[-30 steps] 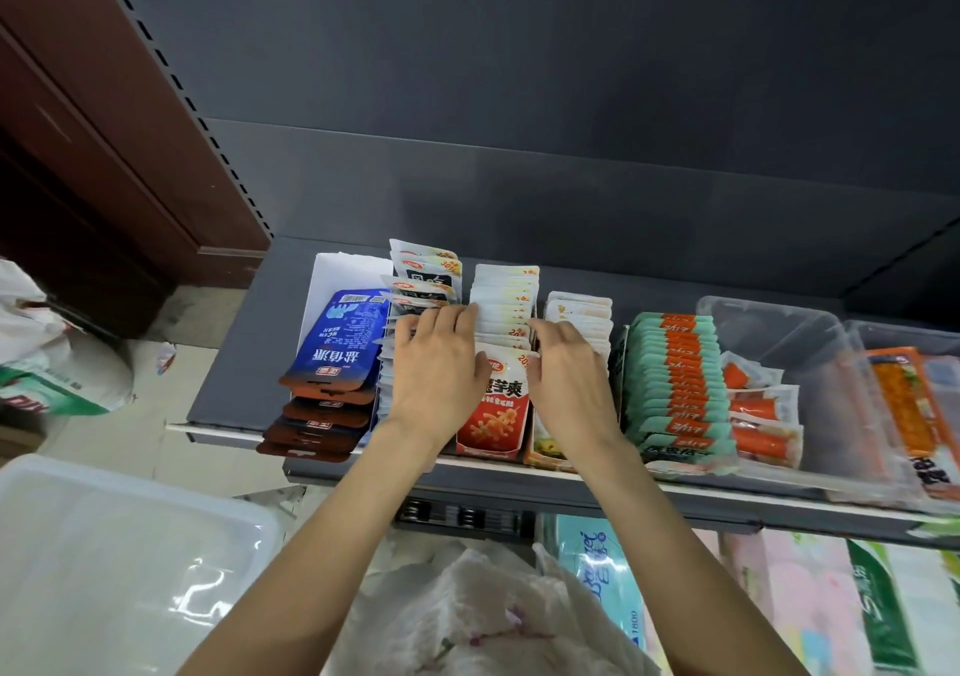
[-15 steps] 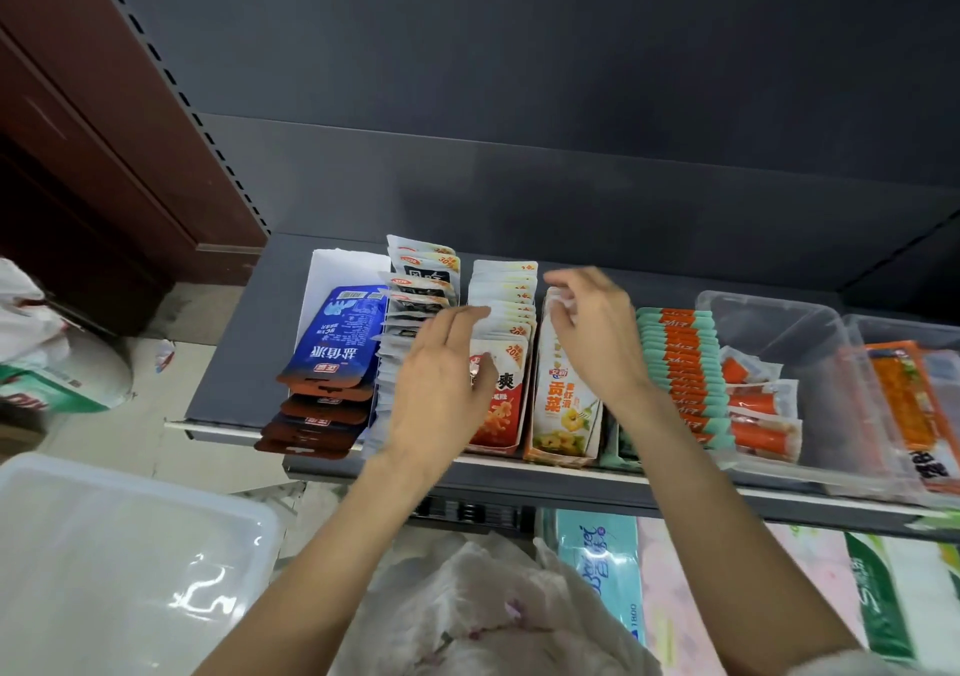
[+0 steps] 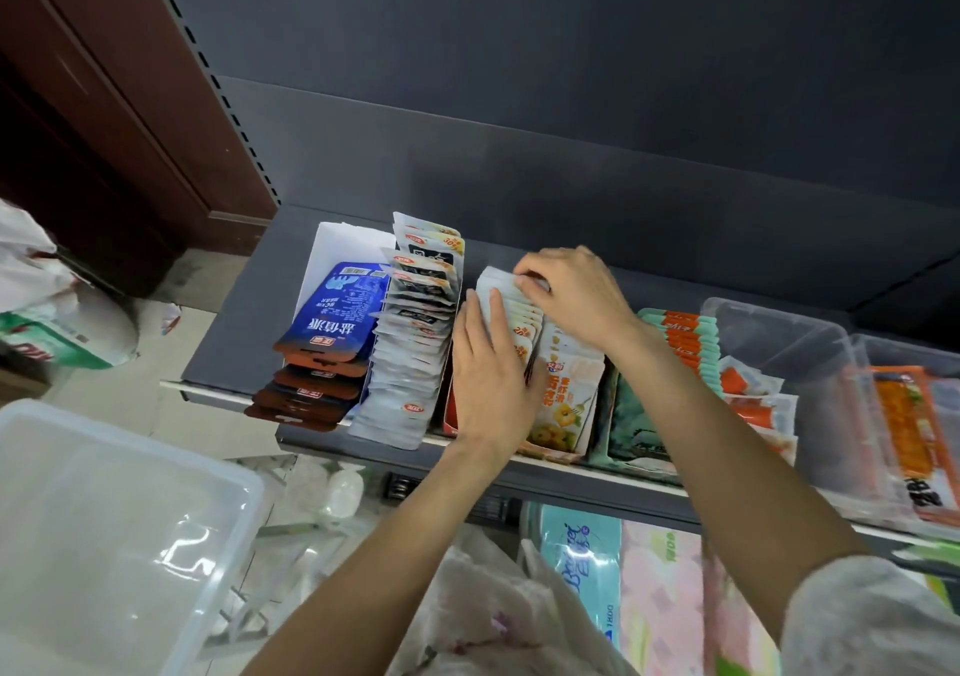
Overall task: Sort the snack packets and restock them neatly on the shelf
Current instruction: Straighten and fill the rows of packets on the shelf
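Nearest me, a clear plastic bin sits low on the left. Above it my left hand lies flat, fingers straight, on the red-and-white snack packets standing in a row on the grey shelf. Further back, my right hand pinches the tops of the rearmost packets of that row. Blue packets lean at the shelf's left.

Left hand flat on packet row, right hand pinching rear packets
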